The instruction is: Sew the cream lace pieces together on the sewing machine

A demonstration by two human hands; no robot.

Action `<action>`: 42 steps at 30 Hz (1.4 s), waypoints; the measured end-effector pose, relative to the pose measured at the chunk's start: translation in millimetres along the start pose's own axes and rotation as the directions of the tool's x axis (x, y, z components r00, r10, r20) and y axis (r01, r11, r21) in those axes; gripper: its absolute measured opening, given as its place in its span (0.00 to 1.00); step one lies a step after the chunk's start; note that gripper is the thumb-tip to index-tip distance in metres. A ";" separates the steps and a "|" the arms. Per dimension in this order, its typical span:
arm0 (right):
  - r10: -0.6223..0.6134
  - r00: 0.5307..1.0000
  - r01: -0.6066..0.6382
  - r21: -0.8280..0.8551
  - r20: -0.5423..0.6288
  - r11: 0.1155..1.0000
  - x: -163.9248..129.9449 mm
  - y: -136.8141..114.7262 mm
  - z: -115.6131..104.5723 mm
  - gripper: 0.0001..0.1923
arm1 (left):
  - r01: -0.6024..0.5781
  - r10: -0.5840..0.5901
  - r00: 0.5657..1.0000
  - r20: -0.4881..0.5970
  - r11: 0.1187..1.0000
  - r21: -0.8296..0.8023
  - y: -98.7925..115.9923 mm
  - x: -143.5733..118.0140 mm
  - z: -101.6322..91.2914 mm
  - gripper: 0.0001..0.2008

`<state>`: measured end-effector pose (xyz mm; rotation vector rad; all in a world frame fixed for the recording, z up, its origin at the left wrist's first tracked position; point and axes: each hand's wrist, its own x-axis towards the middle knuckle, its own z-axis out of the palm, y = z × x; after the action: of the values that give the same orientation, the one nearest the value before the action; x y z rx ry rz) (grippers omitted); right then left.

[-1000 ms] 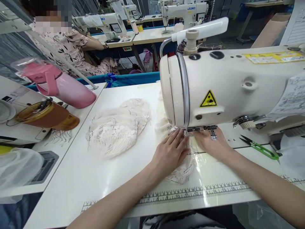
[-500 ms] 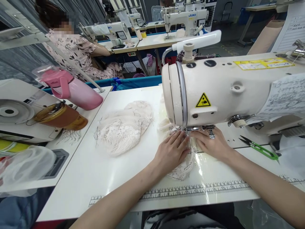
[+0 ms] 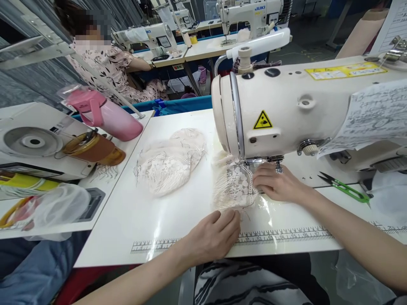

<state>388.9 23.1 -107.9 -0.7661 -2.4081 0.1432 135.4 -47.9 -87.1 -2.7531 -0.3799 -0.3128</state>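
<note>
cream lace, near edge pinched in left grip, right grip alongside, hold unclear

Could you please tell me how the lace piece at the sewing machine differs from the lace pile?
The lace piece lies fairly flat, at the sewing machine; the lace pile is bunched, apart from it. The left hand and right hand are at the lace piece; neither touches the lace pile. Both are pale and lacy.

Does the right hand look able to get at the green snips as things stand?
Probably yes: the green snips lie uncovered on the table to the right of the right hand, with nothing seen lying between. Their blades point roughly toward the hand, so it would likely need to reach past them.
</note>
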 end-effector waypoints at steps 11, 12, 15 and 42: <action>0.038 0.995 -0.044 0.073 0.090 0.996 -0.1 -1.5 -4.5 0.09 | 0.638 -0.643 0.742 0.188 0.594 -0.490 -25.4 20.1 -25.4 0.06; 0.045 0.993 -0.051 0.059 0.110 0.997 -0.6 -1.1 -3.9 0.11 | 0.652 -0.645 0.733 0.219 0.573 -0.496 -31.7 23.8 -28.2 0.06; 0.033 0.990 -0.037 0.021 0.136 0.999 -2.4 0.7 -1.4 0.07 | 0.616 -0.546 0.780 0.304 0.590 -0.522 -47.6 34.3 -25.0 0.10; -0.076 0.997 0.077 0.116 -0.009 0.990 -0.7 1.9 -0.7 0.08 | 0.278 -0.313 0.941 -0.131 0.932 -0.232 -38.3 38.7 42.2 0.12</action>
<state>390.7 24.2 -108.2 -0.6195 -2.3978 0.2478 167.5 10.7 -104.1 -2.8407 -0.7613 -0.6925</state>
